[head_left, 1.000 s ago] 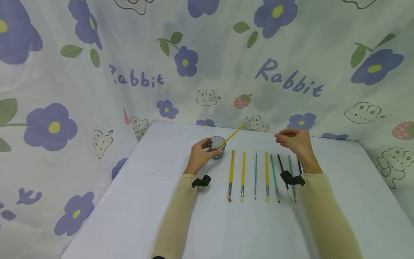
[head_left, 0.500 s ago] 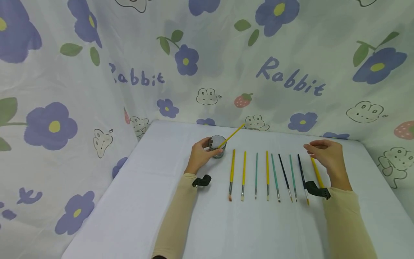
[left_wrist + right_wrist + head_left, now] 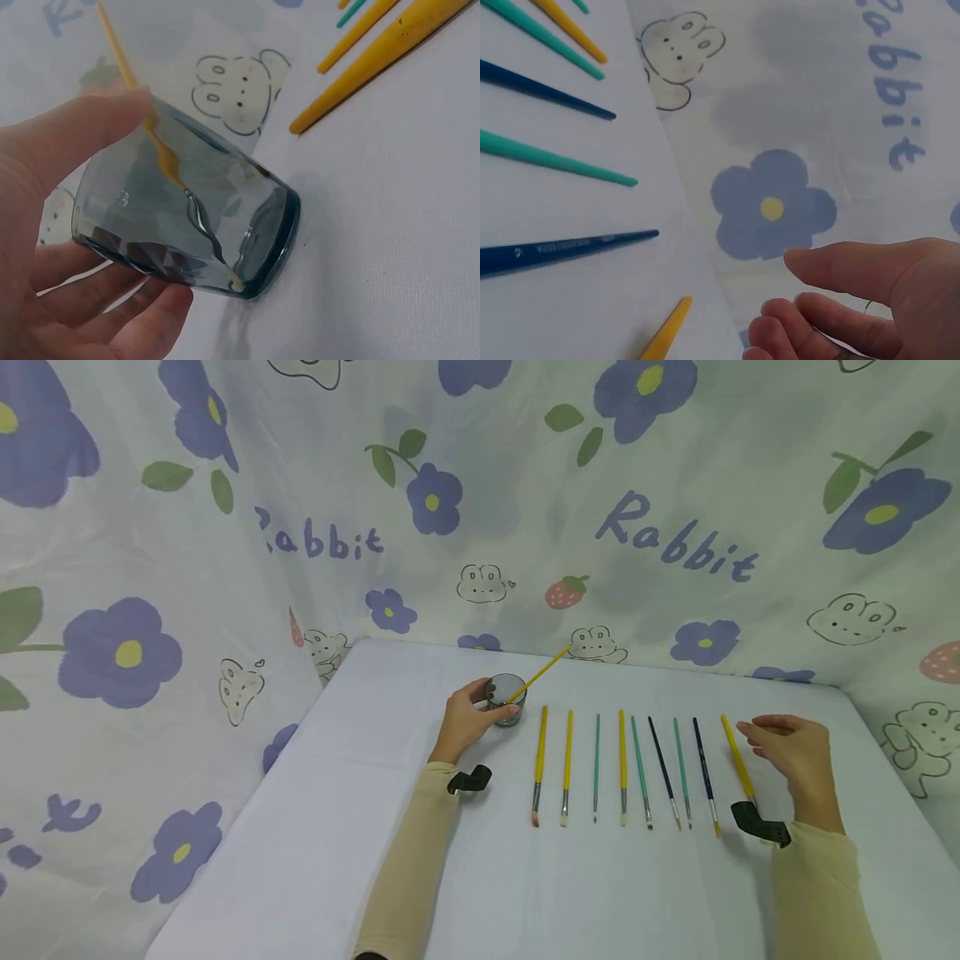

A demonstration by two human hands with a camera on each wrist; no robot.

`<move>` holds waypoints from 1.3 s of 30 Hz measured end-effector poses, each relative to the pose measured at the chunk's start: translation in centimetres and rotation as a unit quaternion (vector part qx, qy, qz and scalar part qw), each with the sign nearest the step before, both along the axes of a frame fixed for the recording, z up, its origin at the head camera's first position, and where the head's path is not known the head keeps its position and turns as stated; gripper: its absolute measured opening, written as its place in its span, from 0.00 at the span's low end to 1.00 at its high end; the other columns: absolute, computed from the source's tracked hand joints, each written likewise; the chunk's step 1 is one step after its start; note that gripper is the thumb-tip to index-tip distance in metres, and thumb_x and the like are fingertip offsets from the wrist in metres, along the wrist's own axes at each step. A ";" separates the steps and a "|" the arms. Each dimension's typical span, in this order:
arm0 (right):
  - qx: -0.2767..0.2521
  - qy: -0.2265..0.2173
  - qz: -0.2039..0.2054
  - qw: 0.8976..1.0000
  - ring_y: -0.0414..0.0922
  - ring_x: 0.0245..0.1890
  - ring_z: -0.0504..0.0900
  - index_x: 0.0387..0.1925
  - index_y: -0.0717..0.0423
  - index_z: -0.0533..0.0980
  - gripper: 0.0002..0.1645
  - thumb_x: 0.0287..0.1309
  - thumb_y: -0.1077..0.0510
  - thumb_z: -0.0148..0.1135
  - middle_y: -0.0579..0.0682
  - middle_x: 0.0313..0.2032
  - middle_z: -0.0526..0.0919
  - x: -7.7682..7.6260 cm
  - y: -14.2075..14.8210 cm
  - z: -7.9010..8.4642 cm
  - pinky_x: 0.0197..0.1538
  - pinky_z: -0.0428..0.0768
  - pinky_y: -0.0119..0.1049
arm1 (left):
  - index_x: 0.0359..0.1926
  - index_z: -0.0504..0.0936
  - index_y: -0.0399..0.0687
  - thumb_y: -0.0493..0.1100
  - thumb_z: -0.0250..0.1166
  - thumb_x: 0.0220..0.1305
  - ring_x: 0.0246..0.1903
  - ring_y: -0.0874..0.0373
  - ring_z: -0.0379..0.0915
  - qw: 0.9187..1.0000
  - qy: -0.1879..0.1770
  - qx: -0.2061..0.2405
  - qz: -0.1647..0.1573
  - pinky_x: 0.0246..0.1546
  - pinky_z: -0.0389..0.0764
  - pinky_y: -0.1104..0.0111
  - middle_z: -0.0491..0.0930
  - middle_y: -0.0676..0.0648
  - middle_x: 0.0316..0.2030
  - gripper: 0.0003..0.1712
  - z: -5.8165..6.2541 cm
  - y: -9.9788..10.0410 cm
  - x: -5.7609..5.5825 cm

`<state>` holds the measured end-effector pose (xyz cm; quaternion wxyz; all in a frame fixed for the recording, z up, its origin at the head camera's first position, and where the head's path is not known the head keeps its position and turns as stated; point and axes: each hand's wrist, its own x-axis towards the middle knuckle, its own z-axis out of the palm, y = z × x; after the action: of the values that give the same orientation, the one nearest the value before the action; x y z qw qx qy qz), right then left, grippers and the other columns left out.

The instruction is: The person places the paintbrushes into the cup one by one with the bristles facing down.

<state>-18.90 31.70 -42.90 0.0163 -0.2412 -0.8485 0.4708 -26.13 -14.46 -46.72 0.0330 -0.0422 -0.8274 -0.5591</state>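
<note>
My left hand (image 3: 465, 722) grips a smoky clear glass (image 3: 217, 202), thumb on one side and fingers round the other. Inside the glass leans a slim yellow paintbrush (image 3: 547, 666), bristles down at the bottom and handle sticking out over the rim. My right hand (image 3: 798, 760) hovers just right of the yellow paintbrush (image 3: 738, 756) at the row's right end. Its fingers are loosely bent, with a gap between thumb and fingertips in the right wrist view and nothing held. The lower end of that brush is hidden by the wrist camera.
Several paintbrushes lie side by side on the white-covered table (image 3: 315, 860), bristles toward me. Among them are a wide yellow one (image 3: 540, 752), a teal one (image 3: 597, 760) and a dark blue one (image 3: 703, 760). A flower-printed curtain (image 3: 480, 527) hangs behind and at the left.
My right hand has moved right and toward me, from above the right part of the row to beside the last yellow paintbrush, uncovering the brushes beneath. My left hand has stayed on the glass.
</note>
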 end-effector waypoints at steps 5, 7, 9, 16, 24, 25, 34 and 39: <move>0.012 -0.024 -0.001 1.000 0.28 0.27 0.80 0.65 0.67 0.73 0.36 0.68 0.45 0.66 0.36 0.35 0.79 0.5 0.4 -0.4 0.33 0.84 0.22 | 0.70 0.75 0.44 0.53 0.82 0.52 0.65 0.46 0.78 1.000 -0.004 -0.001 0.003 0.64 0.84 0.58 0.81 0.41 0.63 0.46 0.1 0.1 0.0; 0.022 -0.029 0.010 0.999 0.30 0.28 0.81 0.65 0.67 0.73 0.36 0.67 0.45 0.66 0.36 0.34 0.80 0.6 0.5 -0.5 0.32 0.83 0.24 | 0.70 0.75 0.44 0.53 0.82 0.53 0.65 0.46 0.78 1.000 -0.005 -0.002 0.005 0.64 0.84 0.58 0.81 0.42 0.63 0.46 0.1 0.1 0.0; 0.034 -0.035 0.022 0.999 0.32 0.28 0.82 0.64 0.67 0.73 0.36 0.67 0.45 0.66 0.41 0.35 0.83 0.6 0.6 -0.6 0.33 0.82 0.26 | 0.70 0.75 0.45 0.53 0.82 0.53 0.65 0.47 0.78 1.000 -0.005 -0.004 0.007 0.64 0.84 0.59 0.81 0.42 0.63 0.46 0.1 0.0 0.0; 0.077 -0.064 0.027 0.995 0.51 0.37 0.85 0.64 0.71 0.72 0.34 0.69 0.48 0.64 0.71 0.54 0.83 0.4 0.5 -1.4 0.42 0.80 0.43 | 0.70 0.76 0.45 0.54 0.82 0.53 0.65 0.47 0.77 1.000 -0.002 -0.002 0.004 0.64 0.84 0.59 0.81 0.43 0.63 0.46 0.2 -0.1 0.0; 0.101 -0.083 0.049 0.990 0.44 0.30 0.83 0.59 0.75 0.74 0.31 0.67 0.53 0.63 0.65 0.38 0.87 -0.1 0.8 -2.2 0.30 0.78 0.32 | 0.70 0.76 0.45 0.53 0.82 0.53 0.65 0.46 0.77 1.000 -0.002 -0.005 0.003 0.64 0.84 0.59 0.81 0.42 0.64 0.46 0.4 -0.1 0.2; 0.103 -0.085 0.055 0.990 0.44 0.30 0.83 0.59 0.76 0.74 0.31 0.66 0.53 0.63 0.64 0.38 0.87 -0.2 0.8 -2.3 0.29 0.77 0.31 | 0.70 0.76 0.45 0.53 0.82 0.53 0.65 0.46 0.77 1.000 -0.001 -0.006 0.003 0.64 0.84 0.59 0.81 0.42 0.64 0.46 0.4 -0.1 0.2; 0.126 -0.097 0.078 0.984 0.54 0.36 0.80 0.54 0.75 0.76 0.28 0.64 0.54 0.64 0.69 0.42 0.83 -0.1 0.1 -2.6 0.36 0.79 0.39 | 0.71 0.74 0.42 0.54 0.81 0.54 0.65 0.45 0.77 1.000 0.002 -0.007 -0.001 0.64 0.84 0.58 0.80 0.39 0.64 0.47 0.2 0.0 0.2; 0.152 -0.097 0.095 0.979 0.56 0.36 0.79 0.49 0.76 0.79 0.25 0.61 0.56 0.64 0.66 0.36 0.85 -0.1 0.0 -2.5 0.40 0.80 0.50 | 0.71 0.73 0.40 0.54 0.81 0.54 0.64 0.45 0.77 1.000 0.002 -0.006 -0.005 0.64 0.84 0.57 0.80 0.39 0.64 0.48 0.1 0.0 0.2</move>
<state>-18.95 31.70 -45.43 -0.0747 -0.1984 -0.9269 0.3097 -25.92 -14.43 -46.59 0.0322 -0.0476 -0.8304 -0.5541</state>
